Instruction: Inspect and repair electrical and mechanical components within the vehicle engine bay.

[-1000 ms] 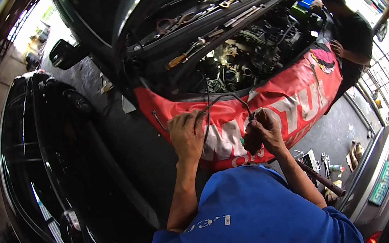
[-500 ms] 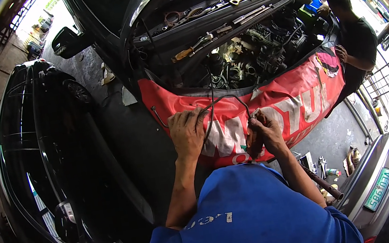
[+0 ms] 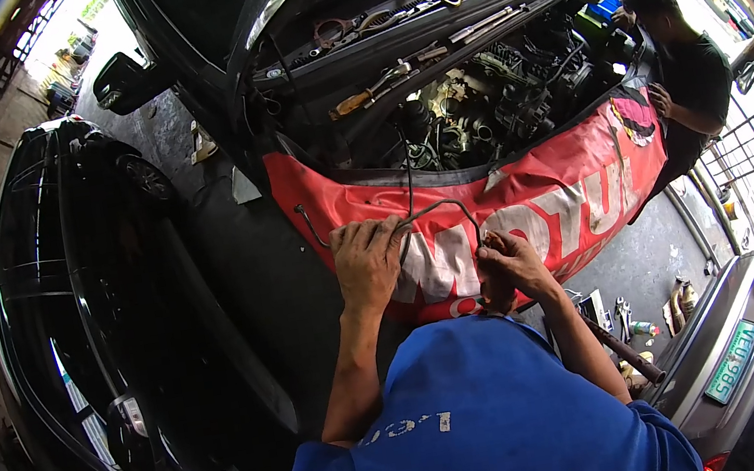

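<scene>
A thin, bent metal tube (image 3: 439,204) is held in front of the red fender cover (image 3: 372,199) on the car's front. My left hand (image 3: 367,261) is closed around the tube, and one curved end pokes out to its left. At the tube's other end, my right hand (image 3: 516,268) grips a dirty brownish rag (image 3: 499,295) pressed around it; the rag hides that tip. Beyond the cover lies the open engine bay (image 3: 476,113), full of dark and metal parts.
Wrenches and an orange-handled screwdriver (image 3: 355,102) lie along the cowl. A person in black (image 3: 690,77) leans over the bay's right side. A black car (image 3: 117,323) stands left, a grey car (image 3: 716,350) lower right. Tools (image 3: 624,314) lie on the floor nearby.
The tube's middle has dropped a little toward me. My right hand and the rag have shifted slightly down and left along it; the left hand keeps its hold.
</scene>
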The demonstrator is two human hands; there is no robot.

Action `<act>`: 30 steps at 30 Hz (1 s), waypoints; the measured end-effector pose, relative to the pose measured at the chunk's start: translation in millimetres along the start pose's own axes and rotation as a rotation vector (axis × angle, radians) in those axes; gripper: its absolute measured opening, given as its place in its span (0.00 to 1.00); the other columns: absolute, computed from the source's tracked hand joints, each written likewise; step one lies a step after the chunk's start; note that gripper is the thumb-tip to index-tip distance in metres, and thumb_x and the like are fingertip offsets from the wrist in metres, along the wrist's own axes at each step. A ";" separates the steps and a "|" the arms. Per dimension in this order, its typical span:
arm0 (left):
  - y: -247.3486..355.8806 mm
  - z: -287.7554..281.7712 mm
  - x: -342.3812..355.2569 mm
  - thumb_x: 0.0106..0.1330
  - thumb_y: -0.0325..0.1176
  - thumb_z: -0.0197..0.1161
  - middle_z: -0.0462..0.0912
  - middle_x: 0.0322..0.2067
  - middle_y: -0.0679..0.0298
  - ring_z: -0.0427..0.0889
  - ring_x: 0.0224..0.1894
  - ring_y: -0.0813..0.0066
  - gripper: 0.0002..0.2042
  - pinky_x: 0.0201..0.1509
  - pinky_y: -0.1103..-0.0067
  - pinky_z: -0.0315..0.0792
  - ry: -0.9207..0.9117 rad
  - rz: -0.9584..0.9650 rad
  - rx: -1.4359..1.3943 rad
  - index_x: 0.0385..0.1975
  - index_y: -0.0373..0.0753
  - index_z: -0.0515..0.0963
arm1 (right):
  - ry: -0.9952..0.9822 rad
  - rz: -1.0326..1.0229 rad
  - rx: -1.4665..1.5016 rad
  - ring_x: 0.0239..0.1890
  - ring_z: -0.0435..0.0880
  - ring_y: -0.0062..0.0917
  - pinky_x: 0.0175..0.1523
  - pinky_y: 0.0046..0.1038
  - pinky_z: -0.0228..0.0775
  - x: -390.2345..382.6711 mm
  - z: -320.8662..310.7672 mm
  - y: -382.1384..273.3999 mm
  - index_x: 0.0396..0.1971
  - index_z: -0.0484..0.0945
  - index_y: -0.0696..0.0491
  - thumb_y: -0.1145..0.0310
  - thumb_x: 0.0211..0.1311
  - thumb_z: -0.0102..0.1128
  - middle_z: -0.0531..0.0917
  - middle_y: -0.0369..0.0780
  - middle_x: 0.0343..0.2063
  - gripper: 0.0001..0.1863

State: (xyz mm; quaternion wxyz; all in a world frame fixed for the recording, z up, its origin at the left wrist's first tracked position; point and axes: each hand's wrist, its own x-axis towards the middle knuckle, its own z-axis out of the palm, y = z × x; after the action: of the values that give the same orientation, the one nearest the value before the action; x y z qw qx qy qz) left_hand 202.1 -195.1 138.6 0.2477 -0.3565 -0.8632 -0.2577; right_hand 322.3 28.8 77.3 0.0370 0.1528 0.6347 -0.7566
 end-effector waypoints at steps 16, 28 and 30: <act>-1.4 2.8 -0.6 0.64 0.37 0.62 0.78 0.26 0.68 0.77 0.32 0.69 0.08 0.43 0.72 0.66 -0.026 -0.036 0.011 0.36 0.42 0.82 | 0.061 -0.033 -0.103 0.26 0.75 0.15 0.32 0.21 0.66 3.2 -4.6 4.0 0.27 0.73 0.55 0.61 0.62 0.64 0.77 0.31 0.22 0.14; -7.1 2.7 -7.5 0.64 0.38 0.63 0.78 0.26 0.67 0.76 0.31 0.68 0.09 0.43 0.71 0.67 0.035 -0.111 -0.014 0.36 0.41 0.82 | 0.524 -0.202 -0.184 0.25 0.76 0.16 0.32 0.21 0.68 15.6 -58.3 -13.9 0.36 0.73 0.57 0.73 0.69 0.50 0.77 0.34 0.23 0.04; -6.3 1.6 -8.6 0.64 0.38 0.62 0.79 0.26 0.67 0.77 0.31 0.69 0.09 0.43 0.71 0.67 0.006 -0.136 -0.009 0.36 0.42 0.82 | 0.487 -0.381 0.164 0.22 0.76 0.17 0.27 0.22 0.67 11.0 -69.8 -27.3 0.38 0.72 0.57 0.71 0.70 0.50 0.77 0.35 0.22 0.05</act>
State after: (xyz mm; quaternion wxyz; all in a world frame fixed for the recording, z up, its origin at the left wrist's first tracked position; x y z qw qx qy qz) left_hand 202.4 -202.2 130.5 0.2305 -0.2977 -0.8835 -0.2788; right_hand 317.9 103.4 89.8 -0.2706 0.2102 0.5792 -0.7397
